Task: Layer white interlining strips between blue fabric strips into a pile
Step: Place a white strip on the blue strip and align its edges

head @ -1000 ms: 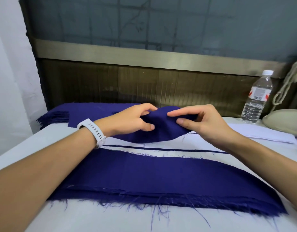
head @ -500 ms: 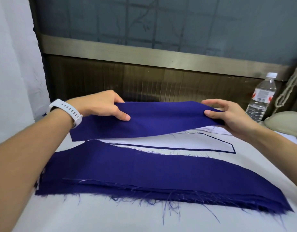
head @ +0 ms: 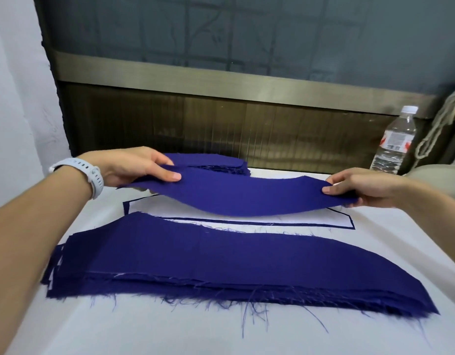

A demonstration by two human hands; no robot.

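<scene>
The grip of each hand is closed on one end of a blue strip: the left hand pinches the left end between thumb and fingers, the right hand pinches the right end, and the strip hangs in the air between them, sagging a little in the middle. Its long axis runs from left to right, the same way as the white strip that lies flat on the worktop just under it, with a thin blue border showing around its edges. The coming move is probably a straight lowering, with the ends matched to that border; both hands seem equally near. The room is narrow: a stack of blue strips with frayed edges lies just in front of the white strip, and another blue stack lies behind, near the left hand. A water bottle stands well apart at the far right
</scene>
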